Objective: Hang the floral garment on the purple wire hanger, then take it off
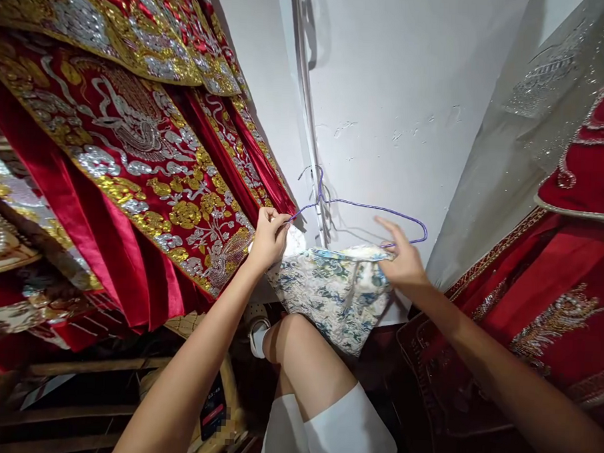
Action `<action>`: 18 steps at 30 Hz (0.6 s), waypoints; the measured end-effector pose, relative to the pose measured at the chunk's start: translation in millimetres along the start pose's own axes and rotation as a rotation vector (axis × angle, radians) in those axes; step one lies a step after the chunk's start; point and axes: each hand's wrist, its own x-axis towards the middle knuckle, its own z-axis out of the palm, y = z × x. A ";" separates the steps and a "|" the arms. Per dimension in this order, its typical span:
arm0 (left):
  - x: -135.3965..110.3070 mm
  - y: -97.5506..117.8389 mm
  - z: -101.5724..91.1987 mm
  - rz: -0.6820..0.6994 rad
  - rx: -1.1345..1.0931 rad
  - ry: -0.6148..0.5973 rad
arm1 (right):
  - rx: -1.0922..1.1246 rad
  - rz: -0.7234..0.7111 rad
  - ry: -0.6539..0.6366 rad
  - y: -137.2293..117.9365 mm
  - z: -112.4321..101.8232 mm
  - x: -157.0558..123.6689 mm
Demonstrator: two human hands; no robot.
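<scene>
A thin purple wire hanger (363,207) hangs by its hook from a white vertical pipe (307,113) on the wall. A blue and cream floral cloth (332,291) drapes from the hanger's lower bar. My left hand (268,238) is closed, pinching the hanger's left end together with the cloth's edge. My right hand (403,257) grips the cloth's top edge near the hanger's right end, with its index finger stretched out.
Red garments with gold and silver embroidery (135,146) hang close on the left, and more red embroidered cloth (554,297) on the right. A silvery sheet (516,142) leans against the white wall. My bent knee (297,340) is below the cloth, above wooden slats (90,367).
</scene>
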 end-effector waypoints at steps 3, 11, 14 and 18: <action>-0.4 3.0 -4.0 0.058 -0.004 -0.034 | -0.115 0.033 0.201 9.2 -25.3 7.6; -1.8 16.1 -18.8 -0.110 0.104 0.107 | -0.102 -0.012 -0.136 0.5 -71.2 41.9; 5.7 13.7 -25.3 -0.279 0.071 0.126 | 0.105 0.087 -0.379 -16.8 -74.7 55.9; 15.2 12.1 -21.9 -0.400 -0.193 0.055 | 0.389 0.173 -0.424 -32.5 -40.1 59.0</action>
